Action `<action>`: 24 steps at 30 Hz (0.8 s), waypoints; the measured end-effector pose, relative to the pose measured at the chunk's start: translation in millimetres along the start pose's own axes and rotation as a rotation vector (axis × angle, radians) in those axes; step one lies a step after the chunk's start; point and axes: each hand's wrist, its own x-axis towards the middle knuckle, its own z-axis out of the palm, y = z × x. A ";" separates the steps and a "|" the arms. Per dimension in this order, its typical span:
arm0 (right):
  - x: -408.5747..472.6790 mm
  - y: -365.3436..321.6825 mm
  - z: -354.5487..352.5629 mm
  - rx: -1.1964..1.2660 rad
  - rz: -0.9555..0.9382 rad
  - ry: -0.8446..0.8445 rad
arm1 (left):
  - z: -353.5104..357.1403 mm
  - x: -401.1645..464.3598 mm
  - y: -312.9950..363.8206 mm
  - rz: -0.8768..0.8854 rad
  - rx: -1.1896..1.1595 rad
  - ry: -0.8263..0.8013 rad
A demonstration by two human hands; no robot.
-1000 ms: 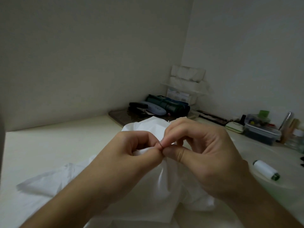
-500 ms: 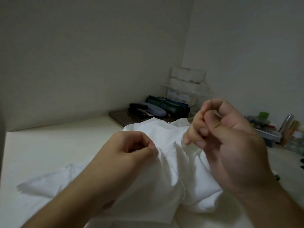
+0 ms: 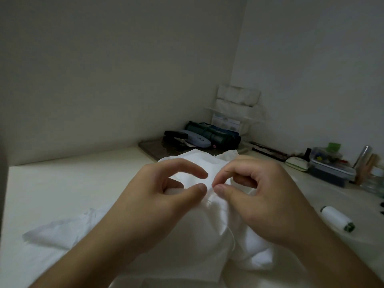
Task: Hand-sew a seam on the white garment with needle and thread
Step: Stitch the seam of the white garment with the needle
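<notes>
I read nothing here; the pale case (image 3: 196,139) at the far side bears a mark too small to decipher.

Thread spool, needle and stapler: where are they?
thread spool (image 3: 336,218), head view, on its white wound middle.
needle (image 3: 228,171), head view, on the thin dark shaft beside the right hand's fingers.
stapler (image 3: 176,134), head view, on its black top.
</notes>
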 end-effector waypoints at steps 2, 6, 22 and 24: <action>-0.3 -0.6 0.1 0.005 0.006 0.036 | 1.3 -1.2 2.0 0.011 0.040 -0.030; -0.6 -0.9 -0.1 -0.001 -0.001 0.167 | 1.8 -1.0 -0.7 0.011 0.105 -0.021; -1.5 -0.4 1.9 0.184 0.048 0.018 | -0.2 3.4 -8.9 0.078 0.063 -0.014; -0.4 2.7 1.6 0.186 0.088 0.147 | -0.4 3.2 -8.9 0.069 0.066 0.000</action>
